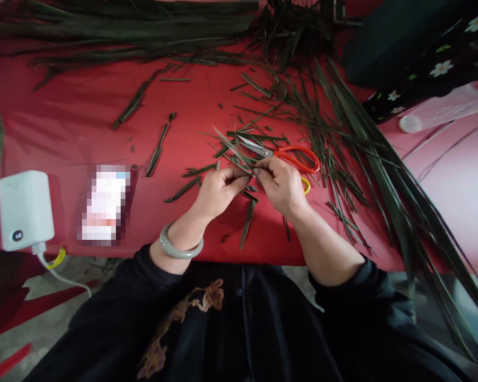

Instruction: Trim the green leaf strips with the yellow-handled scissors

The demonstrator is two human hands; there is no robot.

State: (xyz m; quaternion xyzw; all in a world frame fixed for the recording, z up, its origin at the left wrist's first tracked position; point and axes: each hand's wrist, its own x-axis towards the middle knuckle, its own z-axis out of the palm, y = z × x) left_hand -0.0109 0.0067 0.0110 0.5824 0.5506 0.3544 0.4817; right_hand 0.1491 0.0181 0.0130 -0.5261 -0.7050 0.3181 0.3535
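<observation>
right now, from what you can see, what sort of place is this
Probably a craft workspace, though little of the surroundings shows: long green leaves lie along the far side of a red tabletop, with cut leaf pieces and red-handled scissors nearer in.

The person wore a loose black top (271, 323) with a faint sheen and soft folds. A small dark button (239, 292) sat on the seam (245, 305) down its front. On the left side ran embroidery (214, 295) of pinkish-brown blossoms joined by a tan, curling stem. The wide black sleeves (362, 297) ended partway along the forearms. Above the left hand (217, 192), a smooth, rounded, pale grey-green bangle (175, 251) circled the wrist.
</observation>
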